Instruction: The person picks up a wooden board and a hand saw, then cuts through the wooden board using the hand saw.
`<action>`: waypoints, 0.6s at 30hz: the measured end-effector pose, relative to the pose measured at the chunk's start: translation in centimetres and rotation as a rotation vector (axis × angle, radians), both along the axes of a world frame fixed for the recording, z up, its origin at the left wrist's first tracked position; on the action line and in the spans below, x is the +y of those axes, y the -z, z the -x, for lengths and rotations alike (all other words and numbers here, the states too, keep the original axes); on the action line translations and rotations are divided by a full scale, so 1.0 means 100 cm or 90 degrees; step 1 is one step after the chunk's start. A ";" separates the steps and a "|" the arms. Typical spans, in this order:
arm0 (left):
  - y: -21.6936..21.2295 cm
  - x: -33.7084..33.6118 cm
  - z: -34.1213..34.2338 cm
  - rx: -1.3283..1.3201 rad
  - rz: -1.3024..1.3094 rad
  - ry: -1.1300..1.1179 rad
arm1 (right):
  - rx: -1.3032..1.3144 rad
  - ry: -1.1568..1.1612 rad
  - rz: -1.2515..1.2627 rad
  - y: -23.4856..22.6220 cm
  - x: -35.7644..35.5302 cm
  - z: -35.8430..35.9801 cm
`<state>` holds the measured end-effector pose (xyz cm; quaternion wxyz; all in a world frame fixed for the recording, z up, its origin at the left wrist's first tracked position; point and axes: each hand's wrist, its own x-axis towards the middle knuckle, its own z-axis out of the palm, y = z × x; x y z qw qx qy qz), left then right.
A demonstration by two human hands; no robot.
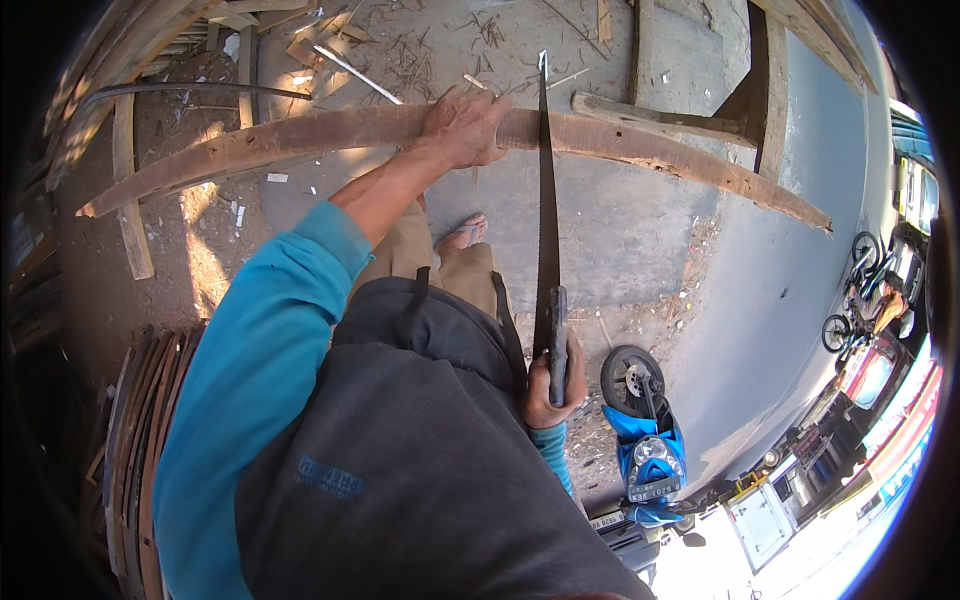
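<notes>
A long brown wooden beam runs crosswise in front of me, bent by the lens. My left hand is closed over it near its middle, fingers wrapped over the far edge. Low at my right side, my right hand grips the dark handle of a handsaw. The saw's long dark blade points away from me. It crosses the beam a little right of my left hand, its tip past the far edge. Whether the teeth have cut into the wood I cannot tell.
Wooden supports stand at the right, with another upright plank at the left. Stacked boards lie by my left side. A blue motorcycle is parked at my right, beside the road. Wood scraps litter the ground ahead.
</notes>
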<state>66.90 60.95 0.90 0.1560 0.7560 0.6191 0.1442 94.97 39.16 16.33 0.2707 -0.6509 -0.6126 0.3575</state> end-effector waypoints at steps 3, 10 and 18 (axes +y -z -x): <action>0.000 0.003 -0.004 0.015 0.031 -0.014 | 0.160 -0.007 -0.094 0.082 0.109 0.051; -0.005 0.009 -0.001 -0.003 0.027 -0.024 | 0.196 -0.056 -0.132 0.076 0.182 0.085; 0.006 0.000 -0.005 0.012 0.009 -0.019 | 0.112 0.000 -0.029 0.038 0.058 0.021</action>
